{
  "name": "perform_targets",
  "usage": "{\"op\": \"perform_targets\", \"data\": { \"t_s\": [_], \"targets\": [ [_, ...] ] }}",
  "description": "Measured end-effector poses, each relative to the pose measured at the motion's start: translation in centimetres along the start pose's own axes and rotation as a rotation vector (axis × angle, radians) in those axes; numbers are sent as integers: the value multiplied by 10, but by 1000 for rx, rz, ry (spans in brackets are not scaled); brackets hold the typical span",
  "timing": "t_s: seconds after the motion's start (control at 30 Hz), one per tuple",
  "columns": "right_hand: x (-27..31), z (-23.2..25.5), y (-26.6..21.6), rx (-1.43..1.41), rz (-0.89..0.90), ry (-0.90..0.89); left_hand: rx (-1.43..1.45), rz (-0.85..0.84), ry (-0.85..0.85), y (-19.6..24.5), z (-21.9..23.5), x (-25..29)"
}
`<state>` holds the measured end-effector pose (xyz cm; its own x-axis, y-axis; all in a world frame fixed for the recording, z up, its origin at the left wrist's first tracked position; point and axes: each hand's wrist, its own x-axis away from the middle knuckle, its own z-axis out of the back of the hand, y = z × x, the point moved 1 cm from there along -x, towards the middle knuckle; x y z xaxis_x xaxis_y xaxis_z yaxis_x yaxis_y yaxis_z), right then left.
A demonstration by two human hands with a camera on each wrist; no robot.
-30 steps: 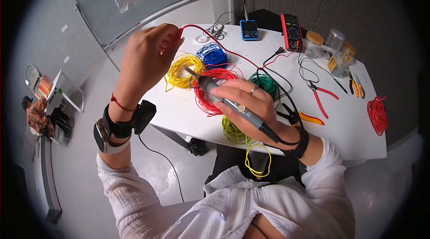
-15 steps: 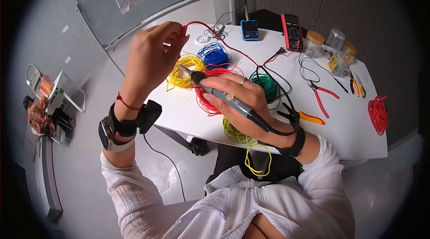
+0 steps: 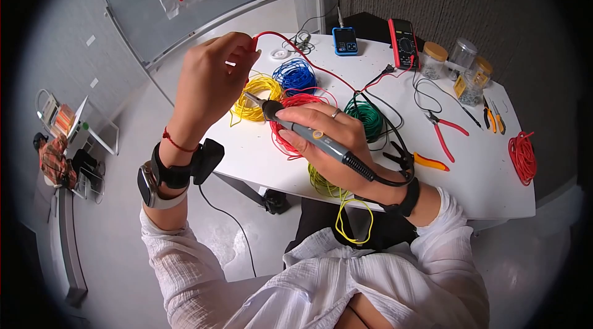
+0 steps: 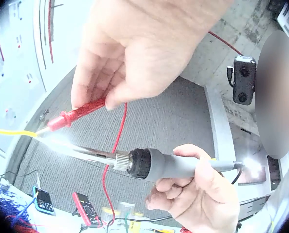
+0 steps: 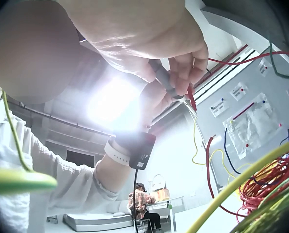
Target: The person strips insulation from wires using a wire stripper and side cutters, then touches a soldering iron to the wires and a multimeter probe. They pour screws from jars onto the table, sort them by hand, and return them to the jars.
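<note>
My left hand [image 3: 213, 76], raised above the table's far-left part, pinches a red probe [image 4: 81, 113] in the left wrist view. The probe's metal tip is at the end of a yellow wire [image 4: 11, 131]. The right hand [image 3: 338, 144] grips a grey soldering iron [image 3: 321, 142] like a pen, pointed towards the left hand. In the left wrist view the iron [image 4: 171, 166] has its bright tip close beside the probe tip and wire end; glare hides whether they touch. Below the hands lie a yellow coil [image 3: 259, 97] and a red coil [image 3: 290, 144].
Blue [image 3: 295, 76] and green [image 3: 365, 120] wire coils lie nearby. A blue-cased device [image 3: 344, 41], multimeter [image 3: 403, 45] and jars stand at the back. Red-handled pliers [image 3: 443, 141], other tools and a red coil [image 3: 522, 159] are at right. A seated person [image 3: 54, 159] is far left.
The right hand with the iron has moved left, closer to the left hand, which has shifted slightly right with the probe. Over the last half second both have hardly moved.
</note>
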<state>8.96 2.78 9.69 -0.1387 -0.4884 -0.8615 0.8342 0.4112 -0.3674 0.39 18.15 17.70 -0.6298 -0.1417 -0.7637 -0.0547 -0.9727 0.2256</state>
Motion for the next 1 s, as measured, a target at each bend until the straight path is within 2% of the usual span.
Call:
{"op": "perform_targets", "data": {
  "t_s": [1.0],
  "targets": [
    [-5, -1, -1, 19, 23, 80, -10, -8, 6, 4, -1, 0]
  ]
}}
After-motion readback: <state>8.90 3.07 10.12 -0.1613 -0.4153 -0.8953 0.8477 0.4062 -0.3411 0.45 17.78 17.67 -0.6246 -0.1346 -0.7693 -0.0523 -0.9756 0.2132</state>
